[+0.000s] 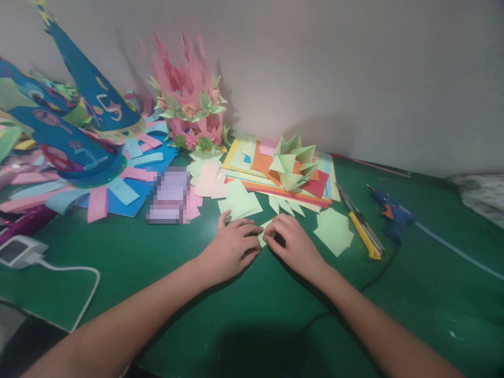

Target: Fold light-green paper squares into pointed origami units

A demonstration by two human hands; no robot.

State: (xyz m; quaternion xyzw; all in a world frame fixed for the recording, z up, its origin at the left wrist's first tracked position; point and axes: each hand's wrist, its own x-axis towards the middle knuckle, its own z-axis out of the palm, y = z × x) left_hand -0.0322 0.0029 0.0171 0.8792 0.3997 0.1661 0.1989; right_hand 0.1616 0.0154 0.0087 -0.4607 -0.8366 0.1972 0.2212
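A small piece of light green paper (264,239) lies on the green tabletop between my hands, mostly covered by fingers. My left hand (235,244) holds its left side with bent fingertips, the little finger raised. On the right side, my right hand (289,239) pinches the paper between thumb and fingers. Loose light green paper squares (239,199) lie just beyond my left hand, and more green squares (334,231) are to the right of my right hand. Folded green pointed pieces (285,205) rest just behind the hands.
A green folded-paper form (293,163) sits on stacked coloured paper (236,152). To the right are a yellow utility knife (366,233) and a blue glue gun (394,210). A pink paper tower (192,105), blue cone hats (94,79), a blurred-out phone (169,194) and a white cable (94,283) occupy the left.
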